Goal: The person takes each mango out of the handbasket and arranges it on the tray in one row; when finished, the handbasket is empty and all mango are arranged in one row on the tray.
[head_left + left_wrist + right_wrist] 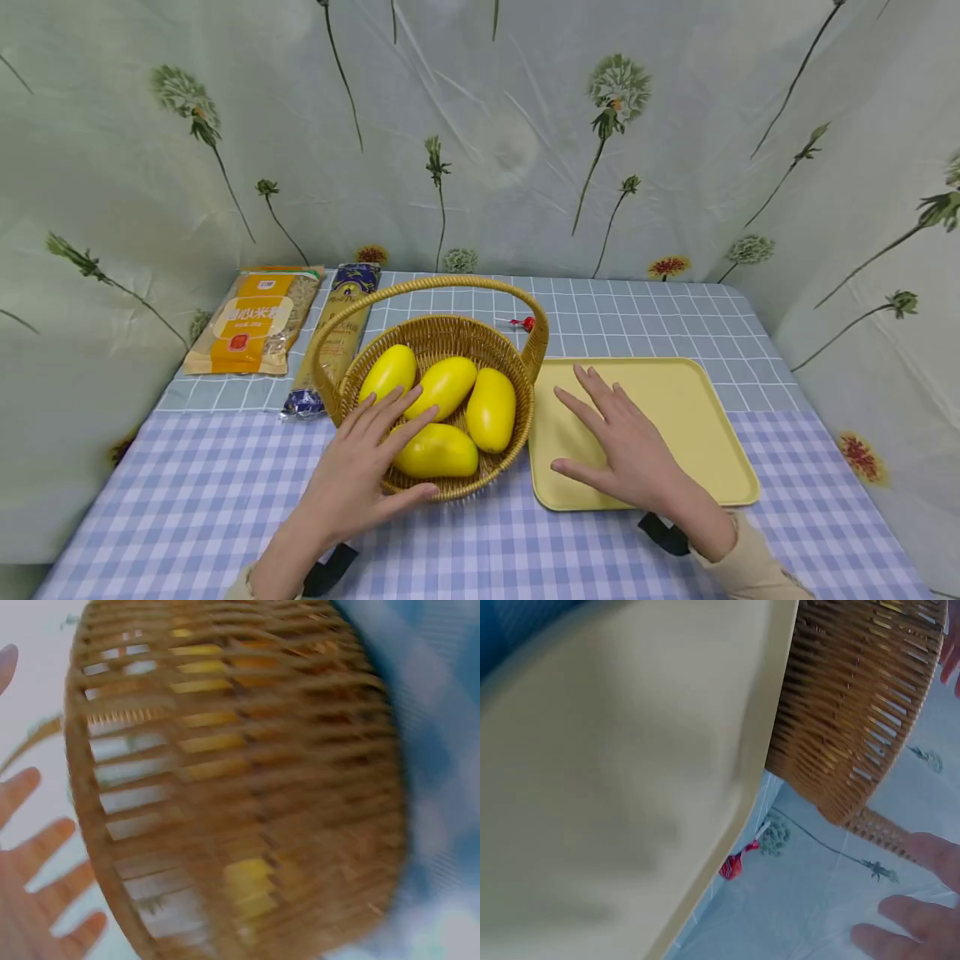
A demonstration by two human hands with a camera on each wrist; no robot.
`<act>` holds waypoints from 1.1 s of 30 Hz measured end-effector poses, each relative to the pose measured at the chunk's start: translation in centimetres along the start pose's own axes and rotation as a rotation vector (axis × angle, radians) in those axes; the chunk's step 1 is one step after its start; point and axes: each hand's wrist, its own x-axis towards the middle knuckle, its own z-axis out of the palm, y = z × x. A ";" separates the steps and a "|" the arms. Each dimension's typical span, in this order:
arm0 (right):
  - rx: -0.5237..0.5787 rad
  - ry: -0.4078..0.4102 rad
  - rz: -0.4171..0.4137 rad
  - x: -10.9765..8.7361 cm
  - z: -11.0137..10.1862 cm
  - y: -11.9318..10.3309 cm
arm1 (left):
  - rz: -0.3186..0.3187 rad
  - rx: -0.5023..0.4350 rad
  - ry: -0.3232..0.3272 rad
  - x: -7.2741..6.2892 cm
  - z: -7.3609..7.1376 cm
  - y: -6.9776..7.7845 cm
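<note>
A wicker basket [435,329] with an arched handle stands mid-table and holds several yellow mangoes [491,410]. Over its near left side, my left hand [363,462] is held with fingers spread and nothing in its grasp. The left wrist view shows the basket's woven side [315,772] close up, yellow showing through the gaps. To the right, my right hand [626,446] hovers over a pale yellow tray [697,417], its fingers spread too and holding nothing. In the right wrist view, fingertips [900,915] of that hand appear beyond the tray and basket.
At the back left lie an orange-and-clear food bag [251,321] and a long blue-and-gold packet [341,325], the latter beside the basket. A small red-wrapped lollipop [525,323] lies behind the basket's right side. Checked cloths [187,492] cover the table, and a flower-printed curtain [495,167] hangs behind.
</note>
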 end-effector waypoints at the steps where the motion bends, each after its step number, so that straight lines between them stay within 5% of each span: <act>1: 0.029 0.028 -0.011 0.1 0.1 -0.1 | 0.001 -0.024 0.058 -0.5 0.0 -0.2; 6: 0.134 0.209 -0.094 1.2 0.5 -0.8 | 0.033 -0.103 0.351 -2.5 0.3 -1.0; 10: 0.218 0.332 -0.178 2.6 0.8 -1.6 | 0.061 -0.147 0.461 -3.3 0.8 -1.6; 15: 0.300 0.391 -0.249 4.1 1.3 -2.6 | 0.094 -0.193 0.500 -3.6 1.1 -2.4; 23: 0.372 0.381 -0.318 6.4 2.1 -3.9 | 0.102 -0.441 0.510 -2.5 0.0 -1.5; 33: 0.368 0.183 -0.313 8.7 2.3 -5.5 | 0.008 -0.497 0.557 -2.1 0.4 -1.0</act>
